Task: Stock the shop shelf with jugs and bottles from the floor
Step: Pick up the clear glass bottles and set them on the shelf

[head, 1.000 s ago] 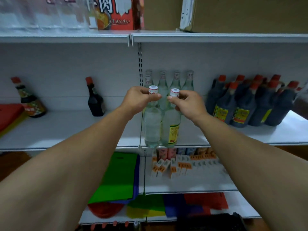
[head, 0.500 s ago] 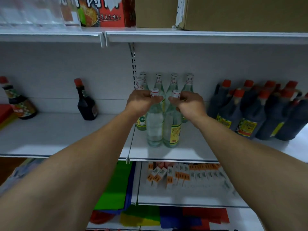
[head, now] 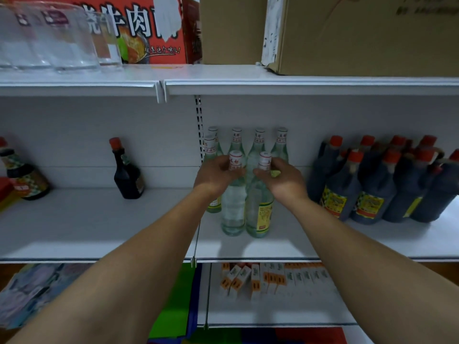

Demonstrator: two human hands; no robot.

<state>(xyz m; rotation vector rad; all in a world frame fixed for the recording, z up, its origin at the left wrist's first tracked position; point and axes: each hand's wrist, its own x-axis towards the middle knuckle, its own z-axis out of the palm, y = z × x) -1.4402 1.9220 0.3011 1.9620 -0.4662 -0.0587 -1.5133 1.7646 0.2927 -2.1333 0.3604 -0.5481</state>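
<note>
Gripping the neck of a clear bottle (head: 233, 212) with the left hand (head: 215, 177), fingers curling round it just under the white cap. Gripping the neck of a yellow-label bottle (head: 261, 216) the same way with the right hand (head: 282, 181).

Holding both upright, side by side and touching, bases down on the middle shelf (head: 99, 227), just right of the seam between its two boards and some way back from the front edge. Standing them directly in front of a back row of bottles (head: 259, 145) of the same kind, lined up against the rear panel, one more half hiding behind the left wrist.

Sharing that shelf with a bunch of dark bottles (head: 372, 192) with red caps, packed together further right and apart from the hands. Also sharing it with a lone dark bottle (head: 128, 178) well off to the left and a rounder labelled bottle (head: 24, 181) near the left edge.

Looking up at the top shelf (head: 248, 81): carrying a cardboard box (head: 360, 33) at right, a red carton (head: 149, 28) with large white characters, and blurry clear tubs (head: 49, 38) at left.

Looking down at the lower shelf (head: 273, 311): holding small white-and-orange boxes (head: 253, 279) in rows, some leaning, and a green bag (head: 173, 301) just to their left.
</note>
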